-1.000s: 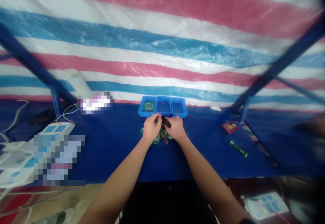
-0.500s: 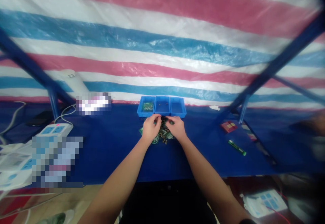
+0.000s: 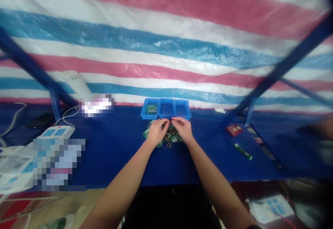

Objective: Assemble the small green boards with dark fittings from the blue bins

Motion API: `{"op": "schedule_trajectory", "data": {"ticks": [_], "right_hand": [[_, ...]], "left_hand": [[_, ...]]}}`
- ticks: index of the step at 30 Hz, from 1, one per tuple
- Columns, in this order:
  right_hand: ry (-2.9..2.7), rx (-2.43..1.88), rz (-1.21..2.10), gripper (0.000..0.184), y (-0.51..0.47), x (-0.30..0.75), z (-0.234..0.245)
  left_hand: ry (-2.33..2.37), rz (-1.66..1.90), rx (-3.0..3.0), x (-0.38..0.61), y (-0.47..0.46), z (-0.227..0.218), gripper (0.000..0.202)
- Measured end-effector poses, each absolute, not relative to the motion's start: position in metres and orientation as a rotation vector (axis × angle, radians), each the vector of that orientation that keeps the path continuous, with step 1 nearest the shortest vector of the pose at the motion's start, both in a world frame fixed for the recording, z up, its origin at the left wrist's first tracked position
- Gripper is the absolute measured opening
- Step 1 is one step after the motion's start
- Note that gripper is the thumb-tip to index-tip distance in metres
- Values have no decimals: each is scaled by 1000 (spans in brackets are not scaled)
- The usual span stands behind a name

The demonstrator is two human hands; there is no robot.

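My left hand and my right hand meet over a small heap of green and brassy parts on the blue table cover. Both hands have their fingertips pinched together just above the heap, close to each other. What they pinch is too small to make out. Directly behind the hands stand three joined blue bins; the left one holds green parts, the middle one a few small dark bits.
White power strips and cables lie at the left. A red box and a green stick lie at the right. Blue frame legs stand on both sides, a striped tarp behind.
My right hand no longer shows the dark piece it held a second ago. Both hands have shifted slightly back toward the bins, fingertips now almost touching.
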State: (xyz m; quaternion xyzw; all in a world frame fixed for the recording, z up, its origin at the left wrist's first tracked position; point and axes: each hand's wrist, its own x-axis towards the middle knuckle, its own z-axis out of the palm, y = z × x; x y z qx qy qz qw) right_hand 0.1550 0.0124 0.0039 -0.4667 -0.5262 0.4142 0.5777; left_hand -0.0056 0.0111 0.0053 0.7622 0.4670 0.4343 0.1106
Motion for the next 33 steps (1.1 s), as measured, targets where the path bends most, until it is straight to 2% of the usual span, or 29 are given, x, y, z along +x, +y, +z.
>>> {"op": "schedule_trajectory", "data": {"ticks": [33], "right_hand": [[-1287,-1063,928,29,9,153,4]], "left_hand": [[1402,1209,2171,-6,8,10,21]]}}
